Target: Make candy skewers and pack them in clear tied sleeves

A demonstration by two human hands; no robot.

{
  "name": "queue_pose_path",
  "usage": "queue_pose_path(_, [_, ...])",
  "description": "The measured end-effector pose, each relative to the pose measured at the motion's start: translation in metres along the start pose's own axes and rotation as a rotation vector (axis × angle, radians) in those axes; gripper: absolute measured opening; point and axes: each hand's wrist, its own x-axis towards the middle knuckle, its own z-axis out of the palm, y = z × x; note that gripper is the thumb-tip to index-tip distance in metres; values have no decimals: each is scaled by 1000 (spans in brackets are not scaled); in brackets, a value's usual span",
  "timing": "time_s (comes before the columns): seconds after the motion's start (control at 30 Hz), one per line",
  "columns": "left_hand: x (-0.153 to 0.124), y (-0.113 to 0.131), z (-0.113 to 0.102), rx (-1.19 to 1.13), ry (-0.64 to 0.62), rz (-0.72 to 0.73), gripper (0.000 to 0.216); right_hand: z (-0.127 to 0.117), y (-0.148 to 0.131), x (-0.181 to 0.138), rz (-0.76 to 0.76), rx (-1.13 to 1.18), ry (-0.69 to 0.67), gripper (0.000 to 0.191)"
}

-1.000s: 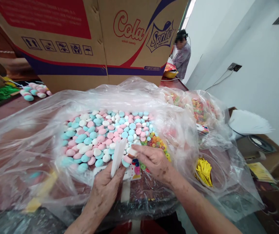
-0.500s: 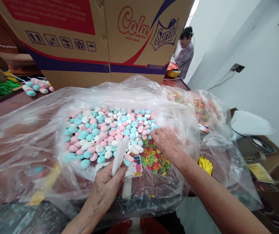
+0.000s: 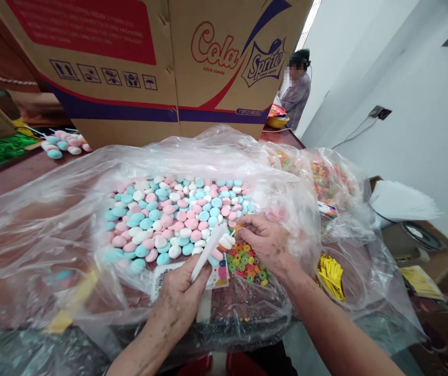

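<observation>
My left hand (image 3: 180,295) is closed round a narrow clear cone bag (image 3: 209,250) that points up and to the right. My right hand (image 3: 268,241) hovers at the cone's mouth with fingers pinched on a small orange candy ring. Below it lies a patch of coloured candy rings (image 3: 247,263). Behind both hands spreads a pile of pink, blue and white marshmallow candies (image 3: 169,214) inside a big open clear plastic bag (image 3: 51,219). A printed card (image 3: 220,274) lies under the cone.
A large Cola/Sprite cardboard box (image 3: 149,68) stands behind the bag. Another bag of coloured candy (image 3: 321,177) sits at right, with yellow twist ties (image 3: 329,274), white paper sheets (image 3: 402,201) and a brown box (image 3: 435,245). Another person (image 3: 296,89) stands far back. Loose marshmallows (image 3: 65,143) lie at left.
My right hand went out to the candies and has come back to the cone's mouth, pinched. The cone in my left hand has tilted further right.
</observation>
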Motion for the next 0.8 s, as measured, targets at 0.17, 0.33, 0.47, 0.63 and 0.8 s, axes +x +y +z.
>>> queue_pose_path(0.17, [2, 1, 0, 69, -26, -32, 41, 5, -7, -6, -63, -99, 86, 21])
queue_pose_path(0.33, [3, 1, 1, 54, -17, -43, 44, 6, -7, -8, -208, -193, 110, 22])
queue_pose_path(0.47, [3, -3, 3, 43, -11, -37, 44, 7, -3, -9, -204, -64, 96, 24])
queue_pose_path(0.63, [2, -6, 2, 38, -9, -35, 40, 7, -2, -8, 73, 248, 41, 16])
queue_pose_path(0.8, [2, -5, 0, 57, -10, -51, 35, 6, -1, -7, 153, 447, -43, 12])
